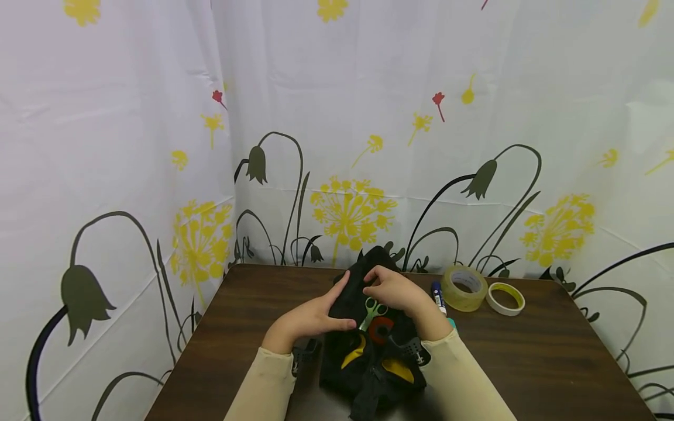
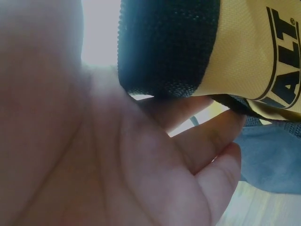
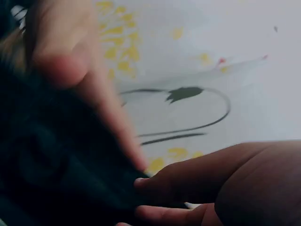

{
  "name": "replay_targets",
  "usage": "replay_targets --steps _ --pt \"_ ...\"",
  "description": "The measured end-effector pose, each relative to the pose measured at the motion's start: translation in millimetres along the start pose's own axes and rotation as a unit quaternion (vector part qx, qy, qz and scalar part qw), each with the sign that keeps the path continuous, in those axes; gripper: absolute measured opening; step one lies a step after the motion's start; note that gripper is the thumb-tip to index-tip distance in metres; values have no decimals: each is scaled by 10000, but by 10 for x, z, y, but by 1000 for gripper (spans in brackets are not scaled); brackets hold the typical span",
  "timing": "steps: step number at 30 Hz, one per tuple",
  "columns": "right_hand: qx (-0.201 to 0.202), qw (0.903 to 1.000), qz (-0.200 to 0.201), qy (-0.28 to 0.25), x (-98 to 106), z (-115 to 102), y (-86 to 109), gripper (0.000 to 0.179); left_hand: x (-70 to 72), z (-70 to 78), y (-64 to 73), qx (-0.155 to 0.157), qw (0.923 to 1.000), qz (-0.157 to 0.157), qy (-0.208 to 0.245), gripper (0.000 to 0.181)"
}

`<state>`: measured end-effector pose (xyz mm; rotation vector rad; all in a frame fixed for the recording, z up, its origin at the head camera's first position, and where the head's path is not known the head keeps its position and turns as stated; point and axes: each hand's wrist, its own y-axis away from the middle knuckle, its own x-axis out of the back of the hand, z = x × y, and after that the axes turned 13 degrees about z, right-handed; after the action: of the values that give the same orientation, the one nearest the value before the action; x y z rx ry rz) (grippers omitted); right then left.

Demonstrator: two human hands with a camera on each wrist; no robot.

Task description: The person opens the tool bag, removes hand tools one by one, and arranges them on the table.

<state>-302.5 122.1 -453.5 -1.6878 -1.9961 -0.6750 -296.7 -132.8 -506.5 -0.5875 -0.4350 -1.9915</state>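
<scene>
A black tool bag [image 1: 344,371] with yellow patches stands unzipped on the table, its flap [image 1: 376,257] raised at the back. Green-handled scissors [image 1: 372,310] and a red ring-shaped thing [image 1: 380,330] show in its opening. My left hand [image 1: 310,318] holds the bag's left side, thumb across the front. In the left wrist view, its fingers [image 2: 211,139] bend behind a black-edged yellow panel [image 2: 247,47] lettered "ALT". My right hand [image 1: 397,289] is at the flap, fingers bent. In the right wrist view its fingertips [image 3: 146,183] pinch the dark fabric's edge [image 3: 94,174].
Right of the bag lie a blue-capped marker [image 1: 438,295], a wide roll of clear tape [image 1: 453,298] and a narrower white tape roll [image 1: 518,309]. A teal thing [image 1: 451,323] is partly hidden by the right forearm. A flowered curtain [image 1: 342,117] hangs behind the brown table [image 1: 253,304].
</scene>
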Motion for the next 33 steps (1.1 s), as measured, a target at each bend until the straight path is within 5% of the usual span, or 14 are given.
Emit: replay_targets --steps 16,28,33 --pt "-286 9892 -341 1396 -434 419 -476 88 -7 -38 -10 -102 9997 -127 190 116" --pt "-594 9881 -365 1374 -518 555 -459 115 7 -39 2 -127 9996 -149 213 117" --pt "-771 9878 -360 1303 -554 566 -442 112 7 -30 24 -121 9997 -162 141 117"
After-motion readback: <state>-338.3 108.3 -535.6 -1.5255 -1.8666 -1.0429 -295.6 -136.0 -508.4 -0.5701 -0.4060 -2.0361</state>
